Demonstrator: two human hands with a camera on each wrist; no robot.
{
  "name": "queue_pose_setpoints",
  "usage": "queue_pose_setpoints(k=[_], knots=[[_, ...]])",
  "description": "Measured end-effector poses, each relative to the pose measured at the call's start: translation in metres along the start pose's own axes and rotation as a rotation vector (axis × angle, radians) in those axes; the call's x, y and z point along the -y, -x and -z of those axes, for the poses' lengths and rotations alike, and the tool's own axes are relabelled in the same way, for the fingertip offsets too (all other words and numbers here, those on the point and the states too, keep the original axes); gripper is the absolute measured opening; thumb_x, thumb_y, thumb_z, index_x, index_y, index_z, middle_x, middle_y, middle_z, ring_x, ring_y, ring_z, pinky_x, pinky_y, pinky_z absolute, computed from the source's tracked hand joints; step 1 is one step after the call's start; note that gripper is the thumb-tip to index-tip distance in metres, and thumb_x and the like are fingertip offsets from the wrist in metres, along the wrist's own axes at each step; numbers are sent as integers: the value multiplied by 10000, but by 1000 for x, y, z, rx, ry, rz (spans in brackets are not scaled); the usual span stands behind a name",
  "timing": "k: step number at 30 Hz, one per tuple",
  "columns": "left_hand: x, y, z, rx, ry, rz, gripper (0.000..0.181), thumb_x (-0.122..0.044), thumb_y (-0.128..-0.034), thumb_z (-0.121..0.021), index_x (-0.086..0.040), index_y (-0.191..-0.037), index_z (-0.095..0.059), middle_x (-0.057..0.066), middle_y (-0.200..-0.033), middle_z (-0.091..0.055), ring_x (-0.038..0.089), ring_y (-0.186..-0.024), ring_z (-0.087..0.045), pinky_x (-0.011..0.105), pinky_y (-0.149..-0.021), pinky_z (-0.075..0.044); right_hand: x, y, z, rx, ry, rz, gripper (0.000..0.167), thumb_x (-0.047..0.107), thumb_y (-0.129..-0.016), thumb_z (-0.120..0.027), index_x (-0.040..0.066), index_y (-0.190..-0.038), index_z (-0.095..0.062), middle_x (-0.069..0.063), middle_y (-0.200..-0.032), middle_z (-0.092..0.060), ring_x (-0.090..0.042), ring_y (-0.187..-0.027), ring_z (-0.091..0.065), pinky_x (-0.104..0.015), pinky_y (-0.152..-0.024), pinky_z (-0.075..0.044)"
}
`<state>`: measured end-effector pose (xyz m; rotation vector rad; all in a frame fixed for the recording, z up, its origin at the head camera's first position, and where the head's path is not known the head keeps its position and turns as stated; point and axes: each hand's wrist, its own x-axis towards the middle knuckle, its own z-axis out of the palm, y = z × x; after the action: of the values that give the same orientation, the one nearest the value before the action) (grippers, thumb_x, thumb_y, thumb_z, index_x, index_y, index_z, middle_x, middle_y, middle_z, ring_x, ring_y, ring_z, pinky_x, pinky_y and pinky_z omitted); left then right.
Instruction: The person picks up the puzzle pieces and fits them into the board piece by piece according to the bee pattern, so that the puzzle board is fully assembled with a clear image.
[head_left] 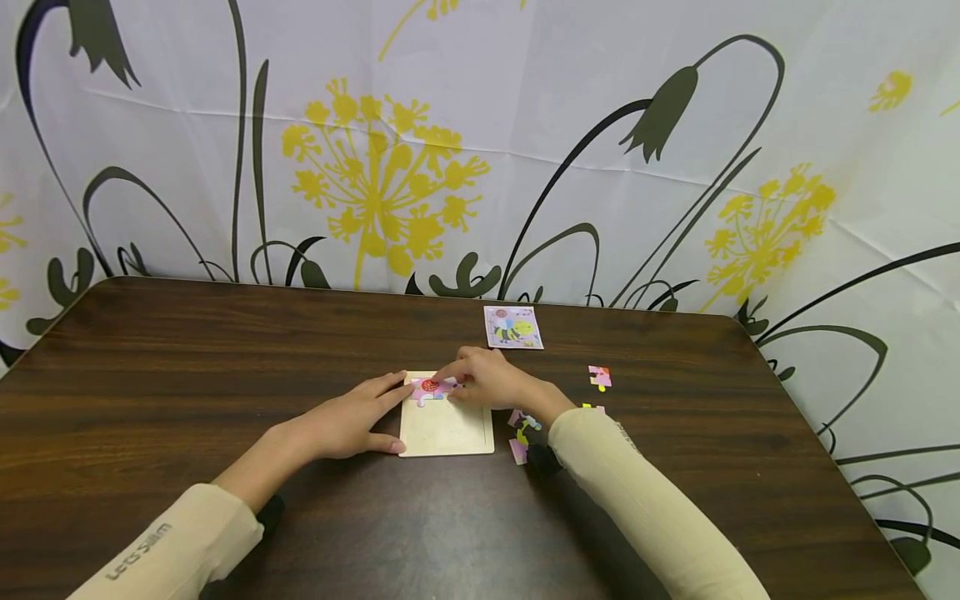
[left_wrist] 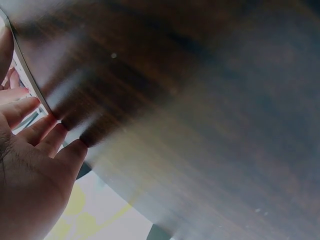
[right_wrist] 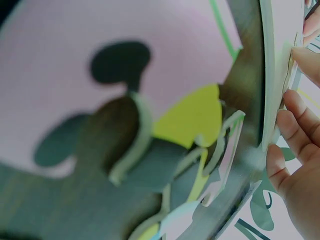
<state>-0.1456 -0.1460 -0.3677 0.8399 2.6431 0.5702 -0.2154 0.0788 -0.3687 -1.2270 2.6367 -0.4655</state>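
Note:
A pale wooden puzzle board lies on the table, with pink puzzle pieces along its upper edge, one bearing a red round shape. My left hand rests at the board's left side, fingers spread, fingertips near the upper left corner and thumb at the lower left. In the left wrist view the left hand's fingers reach to the board's rim. Over the board's upper right, my right hand pinches a puzzle piece between index finger and thumb; the hand partly hides it.
Loose puzzle pieces lie right of the board, beside the right forearm; they loom large in the right wrist view. Another pink piece lies farther right. A bee picture card sits near the table's back edge. Behind hangs a flowered cloth.

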Motion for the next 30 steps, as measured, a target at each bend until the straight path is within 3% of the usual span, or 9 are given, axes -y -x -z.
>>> queue_pose_setpoints(k=[8,14,30], knots=[[1,0,0,-3,2,-5,773,-367,-823,-658,32,-1392,-319,263,-1440,-223,434,-1301,-216,552,-984,-275,-3,2,1,-13,-34,11,263,141,-836,-667,146,-1099,-678,-31,-837,-544,-140,-760,-472,-233,-644,-350],[1,0,0,-3,0,-12,766,-359,-826,-657,43,-1386,-323,267,-1439,-222,433,-1301,-218,547,-986,-274,-5,6,1,-8,-88,-25,213,108,-852,-647,135,-1059,-691,-51,-878,-551,-138,-774,-475,-232,-660,-386],[-2,-1,1,0,3,-5,776,-382,-822,-652,31,-1390,-323,263,-1438,-227,433,-1299,-223,549,-981,-281,-4,6,2,5,-65,-48,208,114,-859,-641,148,-1059,-688,-37,-878,-540,-147,-784,-482,-251,-665,-382]])
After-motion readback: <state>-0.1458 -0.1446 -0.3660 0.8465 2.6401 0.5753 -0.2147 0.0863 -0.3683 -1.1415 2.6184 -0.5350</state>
